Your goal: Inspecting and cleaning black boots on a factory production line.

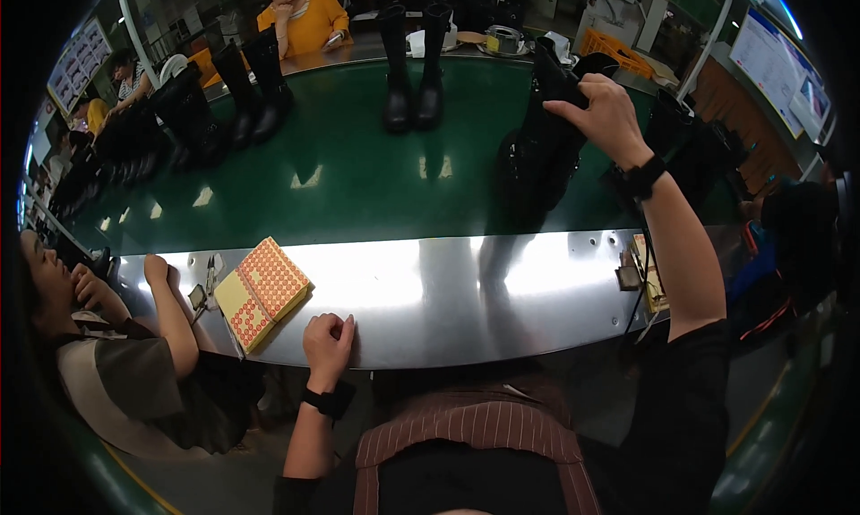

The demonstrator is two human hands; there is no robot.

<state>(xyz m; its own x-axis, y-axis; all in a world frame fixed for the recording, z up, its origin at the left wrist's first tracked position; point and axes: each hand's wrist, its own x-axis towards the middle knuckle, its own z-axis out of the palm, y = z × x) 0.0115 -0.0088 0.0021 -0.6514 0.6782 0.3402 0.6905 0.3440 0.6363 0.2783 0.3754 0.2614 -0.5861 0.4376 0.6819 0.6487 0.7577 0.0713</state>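
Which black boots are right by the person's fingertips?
The tall black boots right of centre on the shiny green surface: the right hand is at their upper part, not at any other boots.

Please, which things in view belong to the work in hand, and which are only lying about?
Apparently in the work:
- right hand, at the upper part of a black boot
- green surface under it

Apparently just lying about:
- yellow stack with orange circles, near the curled left hand
- orange crate, behind
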